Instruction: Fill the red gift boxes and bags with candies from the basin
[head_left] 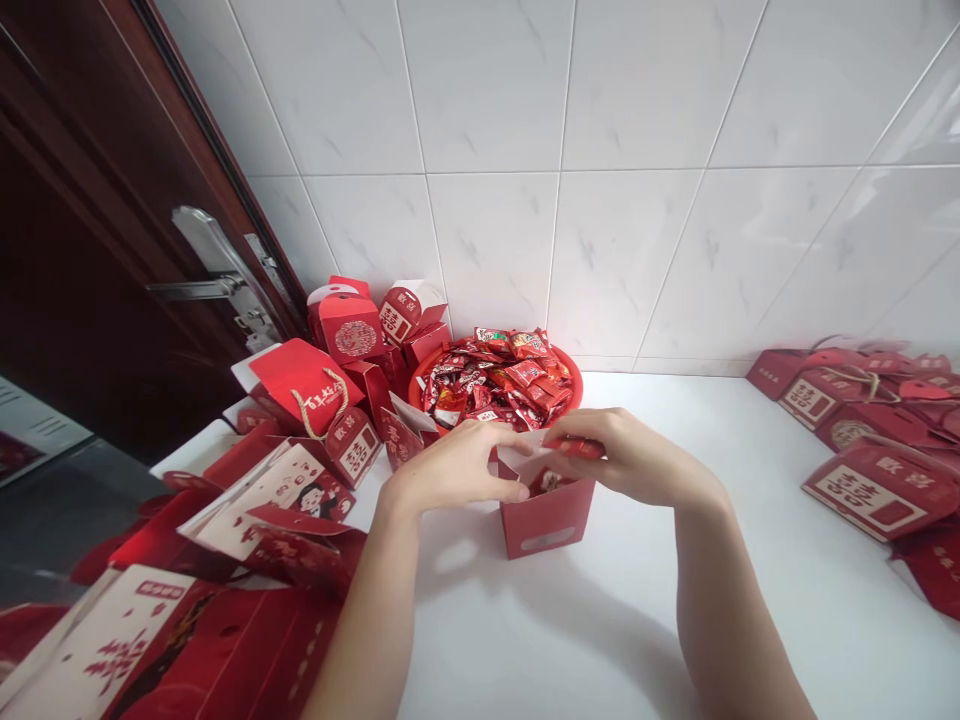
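A red box (546,525) is standing upright on the white table (480,650), just in front of the bowl, its open top facing up and its near wall showing a pale elongated patch. Some wrapped candy (551,481) is showing inside, partly hidden by the hands. The left hand (472,462) is gripping the box at its left side, the thumb lying over the near rim and the fingers reaching toward the back. The right hand (619,450) is pinching a red packet (581,447) between thumb and fingers, holding it over the right side of the opening.

Behind the box, an orange-red bowl (577,385) is sitting near the wall, and a heap of sweets (499,382), mostly in red wrappers, is rising above its rim. To the left, many red and white cartons (285,490) are crowding the table, some leaning on one another, one carrying a rope handle (324,405). Well apart to the right, more red cartons (870,490) are lying in a group, several showing white panels with red characters. White tiles (495,90) are covering the wall behind, and a dark brown door (82,180) with a metal handle (195,289) is filling the upper left.
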